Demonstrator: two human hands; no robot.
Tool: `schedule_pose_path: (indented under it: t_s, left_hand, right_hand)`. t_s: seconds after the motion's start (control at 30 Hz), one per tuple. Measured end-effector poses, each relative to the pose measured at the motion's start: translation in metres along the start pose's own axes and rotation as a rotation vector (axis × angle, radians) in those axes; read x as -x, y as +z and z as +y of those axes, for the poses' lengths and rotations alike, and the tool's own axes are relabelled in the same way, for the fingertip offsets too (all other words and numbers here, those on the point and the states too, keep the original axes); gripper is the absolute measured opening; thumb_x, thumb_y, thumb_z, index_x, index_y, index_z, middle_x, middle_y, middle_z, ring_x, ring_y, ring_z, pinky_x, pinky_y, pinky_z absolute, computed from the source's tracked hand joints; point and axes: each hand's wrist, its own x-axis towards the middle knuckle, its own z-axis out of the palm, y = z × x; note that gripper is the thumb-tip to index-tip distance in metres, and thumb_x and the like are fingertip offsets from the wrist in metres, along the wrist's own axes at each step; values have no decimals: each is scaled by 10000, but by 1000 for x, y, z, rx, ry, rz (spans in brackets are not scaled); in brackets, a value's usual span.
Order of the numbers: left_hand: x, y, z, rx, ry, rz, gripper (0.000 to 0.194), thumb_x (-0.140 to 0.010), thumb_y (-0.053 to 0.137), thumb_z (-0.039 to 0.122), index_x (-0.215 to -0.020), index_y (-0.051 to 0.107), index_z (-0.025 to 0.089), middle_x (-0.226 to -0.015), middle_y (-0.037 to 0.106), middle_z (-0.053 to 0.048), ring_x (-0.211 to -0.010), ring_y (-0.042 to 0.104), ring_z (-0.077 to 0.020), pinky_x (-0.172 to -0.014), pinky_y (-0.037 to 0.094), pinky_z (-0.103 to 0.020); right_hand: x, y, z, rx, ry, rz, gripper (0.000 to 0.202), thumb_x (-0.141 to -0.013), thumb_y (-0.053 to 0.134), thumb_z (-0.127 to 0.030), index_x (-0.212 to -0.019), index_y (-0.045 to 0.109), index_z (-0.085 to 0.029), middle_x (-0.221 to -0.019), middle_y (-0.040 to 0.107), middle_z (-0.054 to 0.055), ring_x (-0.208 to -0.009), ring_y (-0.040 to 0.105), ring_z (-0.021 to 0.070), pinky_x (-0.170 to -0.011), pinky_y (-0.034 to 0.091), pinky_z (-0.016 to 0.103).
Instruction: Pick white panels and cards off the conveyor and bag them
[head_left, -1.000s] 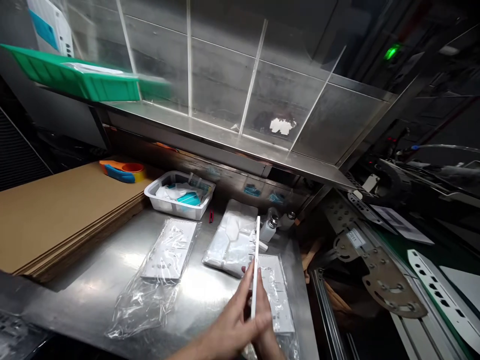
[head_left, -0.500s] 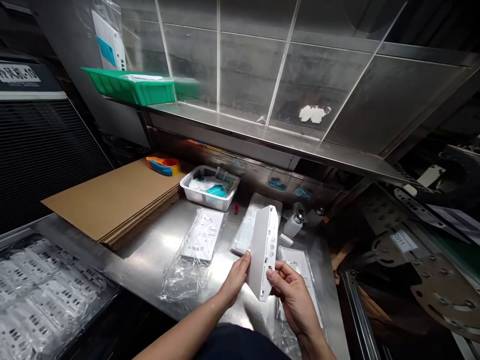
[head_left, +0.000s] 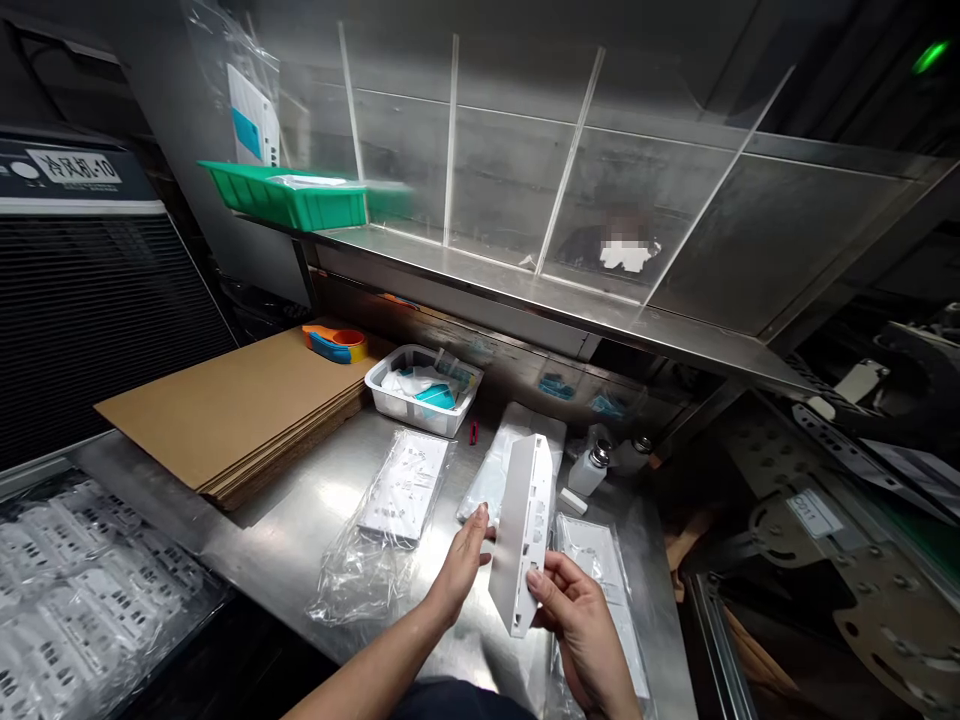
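In the frame's lower centre, my right hand (head_left: 581,625) pinches a white slotted panel (head_left: 521,540) over the tabletop (head_left: 300,540); my left hand (head_left: 456,572), loosely spread, is just beside it, contact unclear.

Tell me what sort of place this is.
Probably a factory workstation, perhaps for packing: the shiny metal workbench, the stack of flat brown cardboard sheets, and the many white slotted parts in clear plastic at lower left suggest it.

Metal workbench (head_left: 292,540), metal shelf (head_left: 570,303) above, black slatted unit (head_left: 90,330) at left — green light (head_left: 931,57) upper right
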Motion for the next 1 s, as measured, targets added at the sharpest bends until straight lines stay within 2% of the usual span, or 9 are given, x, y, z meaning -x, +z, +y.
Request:
schedule_pose_path:
  t_s: [0.13, 0.3, 0.37, 0.47, 0.53, 0.63, 0.73, 0.87, 1.0]
  left_hand:
    - [3, 2, 3, -7, 42, -35, 645, -815, 384, 628, -1341, 376, 256, -1398, 394, -87, -1241, 395, -258, -979, 355, -415]
    - [9, 6, 14, -6, 62, -97, 668, -833, 366, 607, -1393, 279, 254, -1452, 313, -84, -1311, 298, -278, -1035, 283, -448]
    - [13, 9, 20, 5, 81, -152, 703, -831, 407, 582, -1413, 225, 234, -1469, 277, -94, -1330, 265, -285, -1051, 260, -441]
    - [17, 12, 29, -14, 157, -248, 837, -777, 572, 499, -1432, 148, 199, -1480, 243, -107, -1353, 210, -283, -1087, 194, -403]
    - [17, 13, 32, -31, 196, -287, 908, -740, 647, 430, -1437, 115, 192, -1458, 284, -117, -1334, 250, -281, -1088, 187, -387]
    - [15, 10, 31, -31, 194, -310, 906, -738, 659, 378, -1437, 108, 209, -1375, 391, -123, -1237, 389, -279, -1043, 260, -399]
    - [14, 8, 30, -28, 191, -319, 940, -718, 679, 362, -1437, 93, 205, -1349, 406, -128, -1200, 418, -275, -1021, 288, -396]
    - [17, 9, 31, -40, 207, -363, 991, -695, 703, 352, -1437, 67, 192, -1382, 367, -132, -1206, 409, -270, -1027, 279, -374]
    - [19, 10, 32, -29, 208, -420, 987, -708, 693, 354, -1433, 44, 187, -1364, 389, -135, -1209, 410, -256, -1012, 300, -359]
  right_hand:
    - [2, 1, 1, -15, -5, -28, 266, -740, 681, -365, -920, 642, -173, -716, 617, 10, -587, 513, 98, -502, 408, 193]
    - [1, 2, 2, -24, 21, -17, 292, -719, 705, -358, -930, 656, -162, -710, 622, 16, -555, 511, 88, -478, 400, 188]
    - [0, 2, 5, -28, 21, -20, 303, -710, 711, -370, -924, 660, -162, -691, 614, 15, -548, 511, 90, -472, 399, 190]
    - [-2, 2, 13, -27, 12, -6, 341, -669, 734, -403, -894, 666, -157, -632, 576, 0, -535, 496, 96, -462, 404, 195]
    - [-3, 1, 18, -21, 5, 7, 367, -643, 747, -421, -885, 667, -157, -610, 555, -8, -531, 484, 98, -458, 406, 197]
    - [-3, -1, 19, -1, 7, -30, 365, -641, 744, -433, -873, 669, -162, -616, 562, -6, -537, 489, 100, -482, 419, 206]
    - [-3, -2, 12, 35, 5, -51, 378, -647, 737, -440, -903, 671, -170, -689, 601, 18, -620, 540, 131, -550, 460, 233]
    - [-6, -4, -6, 54, -26, 84, 508, -650, 717, -487, -1042, 631, -175, -821, 639, 51, -746, 592, 186, -638, 497, 284]
    - [-14, -7, -26, 101, -106, 146, 506, -680, 704, -465, -1084, 600, -178, -792, 605, 26, -723, 579, 159, -667, 486, 274]
